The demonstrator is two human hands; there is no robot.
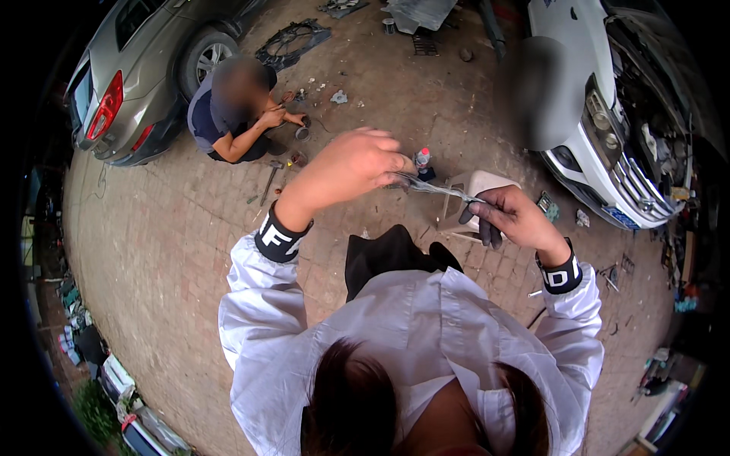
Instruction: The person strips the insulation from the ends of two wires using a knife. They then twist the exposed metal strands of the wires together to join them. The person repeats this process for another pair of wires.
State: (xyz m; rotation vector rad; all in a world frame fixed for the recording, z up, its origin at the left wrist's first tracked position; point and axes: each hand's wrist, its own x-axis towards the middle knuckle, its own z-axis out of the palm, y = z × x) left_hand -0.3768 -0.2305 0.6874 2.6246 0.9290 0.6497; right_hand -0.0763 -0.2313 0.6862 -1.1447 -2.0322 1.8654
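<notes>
A thin, twisted greyish strip point(441, 188), like crumpled clear plastic, stretches between my two hands in front of my chest. My left hand point(369, 158) is closed on its left end, with the fingertips partly hidden behind the hand. At the other end my right hand point(511, 214) pinches the strip between thumb and fingers. Dark grime covers the fingers of that hand. Beneath the strip, beside my right hand, stands a pale plastic stool point(487, 181). A small bottle with a red cap point(423, 157) is on the ground just beyond the strip.
A co-worker point(236, 114) squats at the left beside a grey-brown car point(144, 83), both hands near a small round container point(303, 133). A hammer point(271, 182) lies on the brick ground. At the right stands a white car point(601, 159) with its front opened up. Loose parts point(293, 44) lie farther off.
</notes>
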